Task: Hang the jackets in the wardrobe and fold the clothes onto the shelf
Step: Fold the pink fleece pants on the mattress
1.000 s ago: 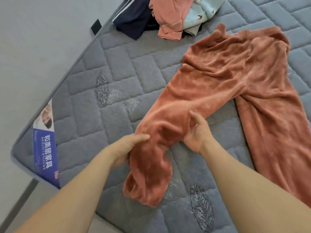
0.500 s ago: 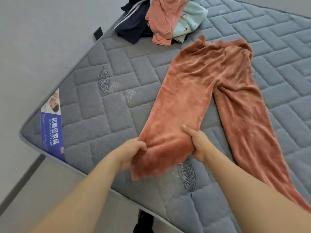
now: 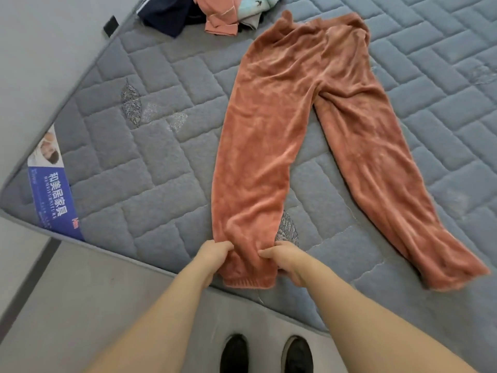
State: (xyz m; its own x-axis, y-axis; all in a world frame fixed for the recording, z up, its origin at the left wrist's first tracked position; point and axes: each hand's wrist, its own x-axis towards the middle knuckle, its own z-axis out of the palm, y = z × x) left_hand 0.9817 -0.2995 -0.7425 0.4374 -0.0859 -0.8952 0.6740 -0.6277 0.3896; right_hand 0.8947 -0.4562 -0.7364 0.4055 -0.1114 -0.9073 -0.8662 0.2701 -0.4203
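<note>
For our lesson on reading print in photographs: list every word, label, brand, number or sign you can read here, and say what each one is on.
"和美居家具": large white characters on the blue label at the corner of the mattress.
Line of small white Latin capitals beside those characters: too small to read.
Small red mark at the label's lower edge: blurred, unreadable.
Pants, clothes pile, shoes: no text visible.

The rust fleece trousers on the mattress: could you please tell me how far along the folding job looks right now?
Early. Done: the rust fleece trousers lie spread flat on the grey mattress, legs apart, not folded. In hand: the left hand and right hand pinch one leg just above its cuff at the mattress edge. Left: folding them, plus the heap of clothes at the far edge. No wardrobe or shelf is in view.
</note>
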